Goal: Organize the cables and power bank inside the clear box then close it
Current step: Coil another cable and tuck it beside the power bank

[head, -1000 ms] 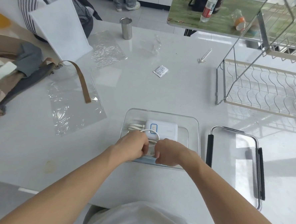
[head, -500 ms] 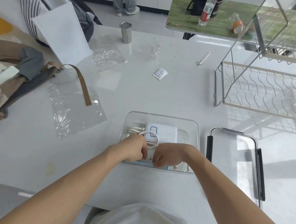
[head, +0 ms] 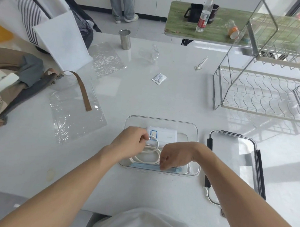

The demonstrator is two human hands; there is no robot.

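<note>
A clear box (head: 196,132) stands open on the white table in front of me. A white power bank (head: 167,134) lies flat along its far side. A coiled white cable (head: 149,154) lies in the near half. My left hand (head: 130,140) pinches one end of this cable beside the power bank. My right hand (head: 174,154) reaches down into the box and its fingers grip the coil near a blue strip (head: 142,166) along the front wall. A second thin cable end (head: 188,169) shows at the box's near right corner. The clear lid (head: 234,164) with black clips lies to the right.
A wire dish rack (head: 263,92) stands at the right back. Clear plastic bags (head: 73,115), a brown strap (head: 83,90) and fabric bags (head: 16,73) crowd the left. A steel cup (head: 125,39) and a small white sachet (head: 159,78) lie farther back.
My hands have moved apart: the left hand went up toward the power bank with a cable end, and the coil between them now lies spread out in the box.
</note>
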